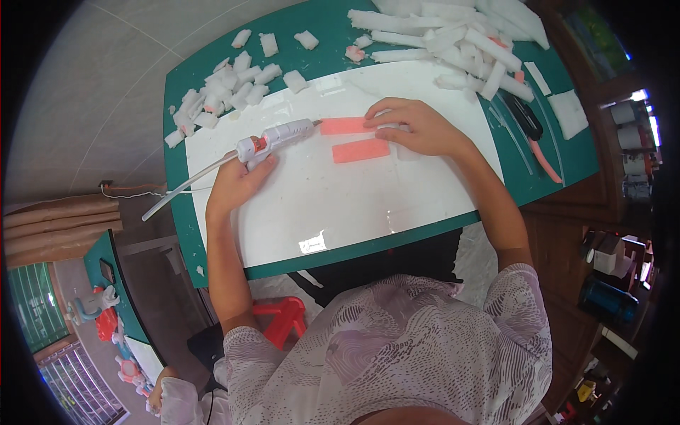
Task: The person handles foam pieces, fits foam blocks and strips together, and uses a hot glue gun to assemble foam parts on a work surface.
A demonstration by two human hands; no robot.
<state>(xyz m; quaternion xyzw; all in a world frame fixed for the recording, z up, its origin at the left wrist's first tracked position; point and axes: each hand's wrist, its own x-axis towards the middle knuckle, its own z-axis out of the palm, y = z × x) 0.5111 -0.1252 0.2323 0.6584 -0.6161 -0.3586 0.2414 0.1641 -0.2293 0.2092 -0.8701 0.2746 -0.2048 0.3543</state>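
Observation:
My left hand [241, 180] is wrapped round a white glue gun [283, 133] with a long clear glue stick [185, 184] poking out of its back. The gun's nozzle touches or nearly touches the left end of a flat pink strip [341, 126]. On that strip's right end rest the fingers of my right hand [414, 126], thumb held a little apart from them. A second pink strip [361, 151] lies just below, nearer to me, on the white board [340, 205]. Whether my right fingers grip the strip or only press it down is hard to see.
Small white foam-like chunks [227, 88] are heaped at the far left. Longer white strips [453, 42] pile up at the far right. Beside the board's right edge lie a black-handled tool [524, 117] and clear sticks [511, 134]. A red stool [283, 319] stands below the green table [574, 159].

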